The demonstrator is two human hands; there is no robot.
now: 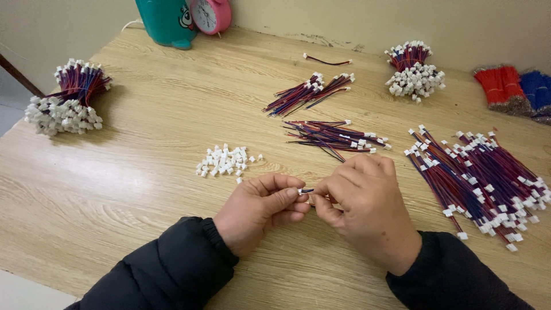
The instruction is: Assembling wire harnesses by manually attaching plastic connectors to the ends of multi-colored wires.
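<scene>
Left hand [261,209] pinches small white connector [300,190]; right hand [361,201] fingers grip red-blue wire [308,190] end, low over tabletop [143,172]. Best keep wire straight, aligned with connector opening, grip close to tip.

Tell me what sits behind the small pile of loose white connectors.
Behind the loose white connectors lies bare wooden table, then a teal container and pink clock at the wall. The container covers the clock's left edge.

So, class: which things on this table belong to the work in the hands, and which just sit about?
In use: left hand, right hand, red-and-blue wire, loose white connectors, wire piles.

Lying about: pink clock, teal container.
</scene>
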